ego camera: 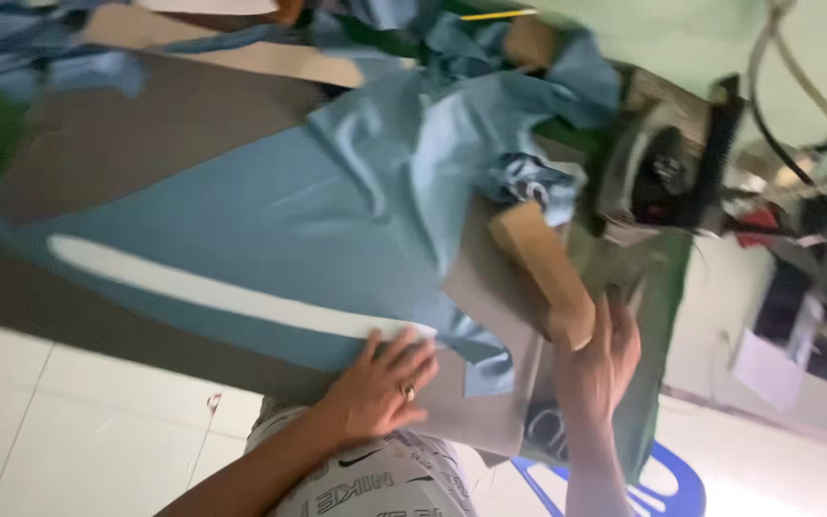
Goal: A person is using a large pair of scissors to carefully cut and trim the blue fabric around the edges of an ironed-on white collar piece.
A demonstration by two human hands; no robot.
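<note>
Head view: my left hand (383, 386) lies flat and open, pinning the blue fabric (270, 220) at the bench's (126, 124) near edge; best kept firm so the cloth stays smooth. My right hand (602, 359), fingers spread, touches the wooden block (540, 271) near the sewing machine (667, 172), not gripping it.

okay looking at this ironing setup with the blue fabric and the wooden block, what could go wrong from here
1. The iron sits close behind the bunched blue fabric; if it is hot, cloth sliding against it might scorch.
2. The right hand is at the end of the wooden block, not far from the iron, so a slip could bring fingers near it.
3. The left hand presses the fabric at the table's near edge; letting go might allow the piece to slide off.
</note>
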